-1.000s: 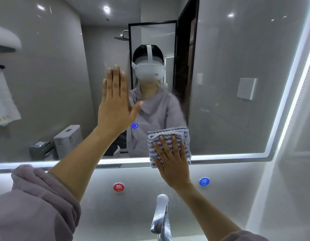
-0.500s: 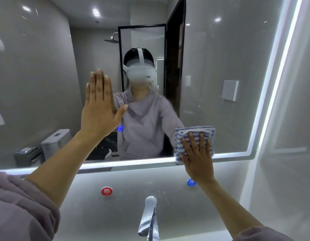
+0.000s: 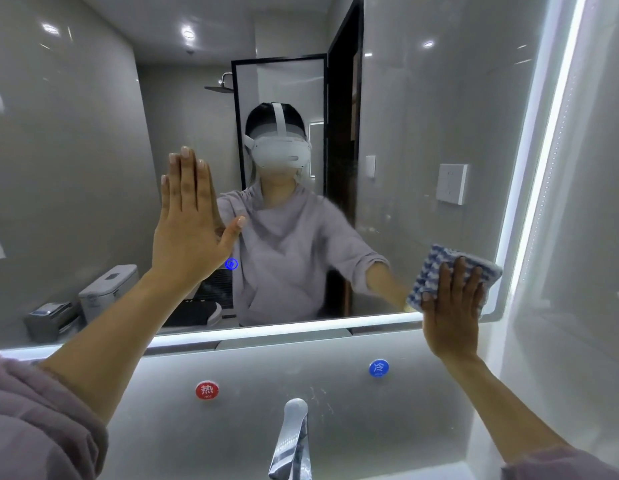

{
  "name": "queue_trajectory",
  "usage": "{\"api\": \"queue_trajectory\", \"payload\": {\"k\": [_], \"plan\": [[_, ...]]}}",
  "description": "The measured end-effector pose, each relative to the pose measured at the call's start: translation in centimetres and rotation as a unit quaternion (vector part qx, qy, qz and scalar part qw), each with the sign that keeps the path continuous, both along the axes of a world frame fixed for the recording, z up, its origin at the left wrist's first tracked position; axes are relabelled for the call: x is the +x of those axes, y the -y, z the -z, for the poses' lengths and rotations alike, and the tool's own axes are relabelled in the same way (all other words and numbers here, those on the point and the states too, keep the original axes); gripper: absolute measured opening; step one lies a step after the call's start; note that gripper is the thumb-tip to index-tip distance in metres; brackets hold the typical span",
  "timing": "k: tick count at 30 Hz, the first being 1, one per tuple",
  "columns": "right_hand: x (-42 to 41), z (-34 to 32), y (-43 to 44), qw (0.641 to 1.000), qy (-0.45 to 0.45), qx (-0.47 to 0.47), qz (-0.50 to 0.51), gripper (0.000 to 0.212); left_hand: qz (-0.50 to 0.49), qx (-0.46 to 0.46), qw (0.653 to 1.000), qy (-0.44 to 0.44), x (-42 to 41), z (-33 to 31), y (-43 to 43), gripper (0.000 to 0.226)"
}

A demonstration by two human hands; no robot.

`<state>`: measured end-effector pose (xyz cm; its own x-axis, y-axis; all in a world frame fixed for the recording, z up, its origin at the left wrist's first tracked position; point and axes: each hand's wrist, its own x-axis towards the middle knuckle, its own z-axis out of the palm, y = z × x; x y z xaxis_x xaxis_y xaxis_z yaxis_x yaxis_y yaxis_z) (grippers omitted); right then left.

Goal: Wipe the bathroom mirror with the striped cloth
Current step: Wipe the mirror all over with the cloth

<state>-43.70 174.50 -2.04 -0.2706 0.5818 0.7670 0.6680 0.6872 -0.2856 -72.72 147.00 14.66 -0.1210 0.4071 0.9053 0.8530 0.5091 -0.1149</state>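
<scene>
Striped cloth (image 3: 439, 271) is half hidden under the flat, spread right hand (image 3: 452, 306), tilted on the mirror (image 3: 422, 150). Left hand (image 3: 190, 223) presses open-palmed on the glass.

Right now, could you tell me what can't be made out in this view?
- Cloth: its middle is hidden under the right hand.
- Tap: its spout is cut off by the bottom edge.
- Left hand: the palm faces the mirror, so contact is unclear.
- Streaks on the mirror: too faint.
</scene>
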Motion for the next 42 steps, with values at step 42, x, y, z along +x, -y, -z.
{"api": "queue_trajectory", "payload": {"k": [42], "plan": [[-4.6,-15.2,1.6,0.973,0.023,0.231,0.004,0.059,-0.006,0.01,1.0,-0.007,-0.3,0.1,-0.2,0.088]]}}
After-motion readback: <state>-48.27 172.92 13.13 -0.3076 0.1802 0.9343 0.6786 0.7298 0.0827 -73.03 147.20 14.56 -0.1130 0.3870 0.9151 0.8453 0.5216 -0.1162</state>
